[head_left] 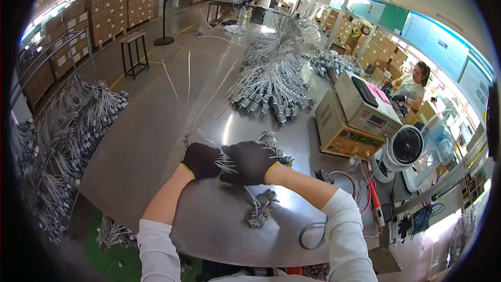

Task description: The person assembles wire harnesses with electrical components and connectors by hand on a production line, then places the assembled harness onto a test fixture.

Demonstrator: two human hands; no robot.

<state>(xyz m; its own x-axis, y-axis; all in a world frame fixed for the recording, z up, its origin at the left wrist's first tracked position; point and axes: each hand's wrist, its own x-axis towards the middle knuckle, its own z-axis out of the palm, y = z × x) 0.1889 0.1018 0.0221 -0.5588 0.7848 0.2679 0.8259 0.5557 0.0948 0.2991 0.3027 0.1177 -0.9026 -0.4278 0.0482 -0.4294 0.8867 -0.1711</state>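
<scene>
White wires (225, 164): held between left hand (202, 161) and right hand (247, 163) over the table (130, 162), apparently bunched for control | left fingers: clamped on wires | right fingers: blurred, closure cannot be told | grey connectors (262, 210): laid on the table, so weight is presumably borne

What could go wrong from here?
1. Pale wires run between the left hand and right hand; they could tangle or slip in the gloves.
2. Grey connectors lie just below the right hand; pulled wires might drag them.
3. The red probe lies beyond the right sleeve; that arm could knock it.
</scene>
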